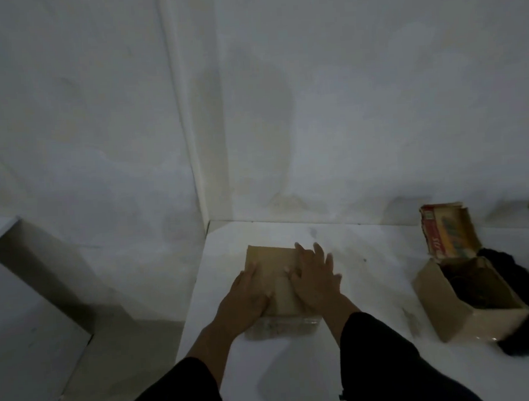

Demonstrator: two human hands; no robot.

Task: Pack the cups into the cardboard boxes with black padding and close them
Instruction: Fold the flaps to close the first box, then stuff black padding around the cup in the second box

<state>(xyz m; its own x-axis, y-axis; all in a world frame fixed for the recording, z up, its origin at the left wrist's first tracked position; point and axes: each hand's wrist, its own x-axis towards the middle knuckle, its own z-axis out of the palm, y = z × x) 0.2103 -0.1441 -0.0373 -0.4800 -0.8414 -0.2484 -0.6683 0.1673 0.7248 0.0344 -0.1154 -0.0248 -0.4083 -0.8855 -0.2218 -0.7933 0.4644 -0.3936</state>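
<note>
Cardboard box point(268, 260), flaps down, sits at lower centre of the frame on a white table point(377, 289). Left hand point(247, 297) lies flat on the box's near left part, fingers straight and together. Right hand point(314, 281) lies flat on its right side, fingers spread wide. Both press on the top; neither curls round anything. Second box point(449, 303) stands open at the right edge, well apart, with black padding point(505, 263) spilling over its far side and its printed flap point(445, 235) raised.
</note>
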